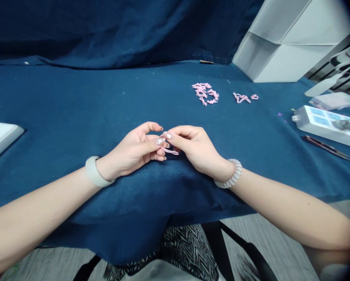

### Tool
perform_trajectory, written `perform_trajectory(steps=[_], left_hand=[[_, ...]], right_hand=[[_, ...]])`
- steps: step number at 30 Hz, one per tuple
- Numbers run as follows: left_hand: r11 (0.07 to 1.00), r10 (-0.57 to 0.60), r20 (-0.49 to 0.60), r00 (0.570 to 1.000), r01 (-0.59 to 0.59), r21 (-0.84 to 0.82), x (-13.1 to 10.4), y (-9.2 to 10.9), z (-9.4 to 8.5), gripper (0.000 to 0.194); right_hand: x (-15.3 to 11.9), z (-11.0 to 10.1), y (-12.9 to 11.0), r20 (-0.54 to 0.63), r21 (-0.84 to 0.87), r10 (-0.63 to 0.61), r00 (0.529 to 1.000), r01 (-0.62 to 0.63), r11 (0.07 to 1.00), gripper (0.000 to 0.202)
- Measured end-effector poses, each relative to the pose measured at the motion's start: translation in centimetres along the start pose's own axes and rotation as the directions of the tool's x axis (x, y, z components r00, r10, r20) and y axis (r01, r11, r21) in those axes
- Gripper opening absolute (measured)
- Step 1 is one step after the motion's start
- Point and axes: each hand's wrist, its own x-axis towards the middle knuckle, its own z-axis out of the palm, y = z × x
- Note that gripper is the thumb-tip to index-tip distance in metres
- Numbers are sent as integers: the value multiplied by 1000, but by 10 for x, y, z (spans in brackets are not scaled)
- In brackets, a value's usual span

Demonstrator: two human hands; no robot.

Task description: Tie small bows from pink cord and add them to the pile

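Your left hand (135,150) pinches a pink cord (171,151) between thumb and fingers, index raised; your right hand's fingers close at its upper end. You're apparently mid-shaping (fiddly work), so the next move calls for steady pinches. Farther, right on the worktop (75,105), lie pink knotted pieces (212,93).

Left hand (140,146), banded at the wrist, is pinching, palm partly up. Right hand (194,146) is meeting it at the fingertips. Both forearms are angling in from below.
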Motion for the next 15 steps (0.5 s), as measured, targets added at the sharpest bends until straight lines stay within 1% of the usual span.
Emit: perform_trajectory(steps=[4,7,9,10,12,15], left_hand=[[1000,11,-3,1000,-11,4,0,0,-1,40],[999,37,-37,999,-37,0,0,1,0,36],[997,71,-69,995,-71,-2,0,2,2,36],[996,94,-85,992,-94,-2,-1,3,3,37],[991,135,-118,984,-136,-3,-1,3,3,37],[987,161,-165,973,-164,-2,0,4,4,34]], right_hand=[[1,-1,2,12,45,48,999,-49,998,20],[4,-4,3,-46,101,128,991,-123,987,24],[6,-7,2,-84,95,175,981,-167,981,28],[6,-8,1,-83,70,194,978,-188,980,29],[6,-9,-2,-34,-1,229,973,-229,973,35],[4,-8,-4,96,-100,270,958,-261,960,42]])
